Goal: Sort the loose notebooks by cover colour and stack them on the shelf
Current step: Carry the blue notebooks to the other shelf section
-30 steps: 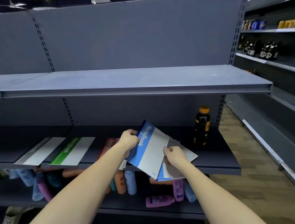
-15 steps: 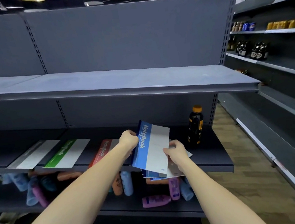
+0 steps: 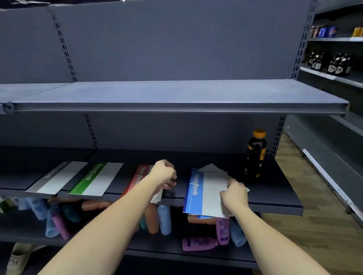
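Head view, step in hand: the blue notebook (image 3: 202, 194) is going down on the shelf (image 3: 274, 196), lower right of centre, on top of other loose covers!
Head view, right hand (image 3: 234, 196): it pinches the blue notebook's right edge, fingers curled over the pale cover, thumb side hidden.
Head view, left hand (image 3: 163, 173): fingers curled at centre frame, above the red notebook (image 3: 138, 177); I cannot tell whether it grips anything.
Head view, where the blue one sits: just right of the left hand and apart from it, its lower corner poking out past the shelf lip.
Head view, sorted so far: a grey notebook (image 3: 61, 177) and a green notebook (image 3: 96, 179) lie flat at centre left, side by side, then the red one.
Head view, doing it well: my read is to slide the blue cover back from the lip and square it up with its own colour.
Head view, watch out: the dark bottle (image 3: 254, 155) stands near, to the upper right; a wide sweep could tip it.
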